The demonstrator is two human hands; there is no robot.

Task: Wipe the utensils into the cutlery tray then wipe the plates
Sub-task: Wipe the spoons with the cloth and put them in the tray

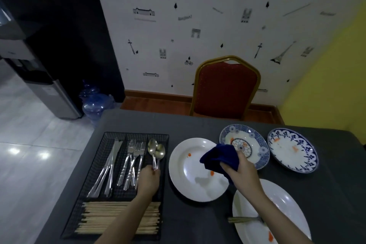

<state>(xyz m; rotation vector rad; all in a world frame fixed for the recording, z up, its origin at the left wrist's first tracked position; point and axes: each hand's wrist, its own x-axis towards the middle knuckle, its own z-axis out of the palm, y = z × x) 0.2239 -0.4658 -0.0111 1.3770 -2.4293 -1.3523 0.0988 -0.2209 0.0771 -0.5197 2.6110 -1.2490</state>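
Note:
A black wire cutlery tray (95,166) lies at the table's left, with knives (108,166), forks (134,158), two spoons (156,150) and several wooden chopsticks (111,218) in its compartments. My left hand (148,180) pinches a spoon's handle in the spoon compartment. My right hand (240,172) holds a dark blue cloth (219,157) above the right edge of a white plate (190,172) with orange specks. A fork (245,219) rests on the oval white plate (285,204) near me.
Two blue-patterned plates (255,140) (291,150) with orange smears sit at the far right. A red chair (225,89) stands behind the dark-clothed table (178,125). A blue water bottle (97,105) and a dispenser (49,93) stand on the floor at left.

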